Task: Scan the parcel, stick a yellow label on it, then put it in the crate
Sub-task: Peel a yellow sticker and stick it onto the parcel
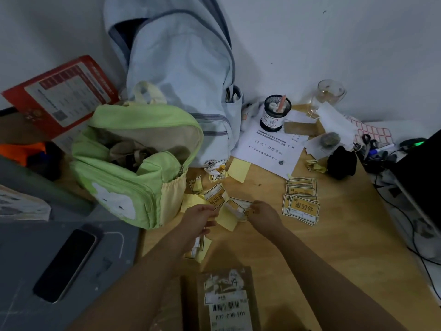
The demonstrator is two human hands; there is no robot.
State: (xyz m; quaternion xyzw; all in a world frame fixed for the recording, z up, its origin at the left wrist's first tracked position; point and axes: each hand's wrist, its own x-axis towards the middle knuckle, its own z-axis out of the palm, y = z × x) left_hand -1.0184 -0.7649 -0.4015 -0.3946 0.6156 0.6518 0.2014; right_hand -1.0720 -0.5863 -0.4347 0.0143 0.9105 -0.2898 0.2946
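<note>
Nearest the camera lies the brown cardboard parcel [226, 299], flat on the wooden table [322, 259] at the bottom edge of the view, its barcode label facing up and torn label remnants above it. Beyond it both forearms reach forward over the table. The left hand [199, 217] and the right hand [263, 215] meet over a yellow label [235, 209], fingers pinched narrow on its paper from either side; how much of it has come off its backing cannot be told. Around the hands lie loose backing papers and crumpled yellow scraps [216, 173], some tucked under the left wrist. A fanned stack of yellow labels [301, 203] sits just right of the right hand, apart from it. To the left a green backpack [133, 168] stands open and close to the left hand, crowding that side, with a pale blue backpack [181, 75] leaning on the wall behind it. A phone [65, 265] rests on a grey surface at the lower left, well apart from the parcel. Further back stand a black mesh pen cup [274, 113] on a printed sheet [269, 149], a glass [330, 94] and a small black pouch [341, 162]. Cables [410, 235] trail along the table's right edge. Bare wood lies open between the parcel and the right edge, and between the parcel and the hands. No crate can be made out.
</note>
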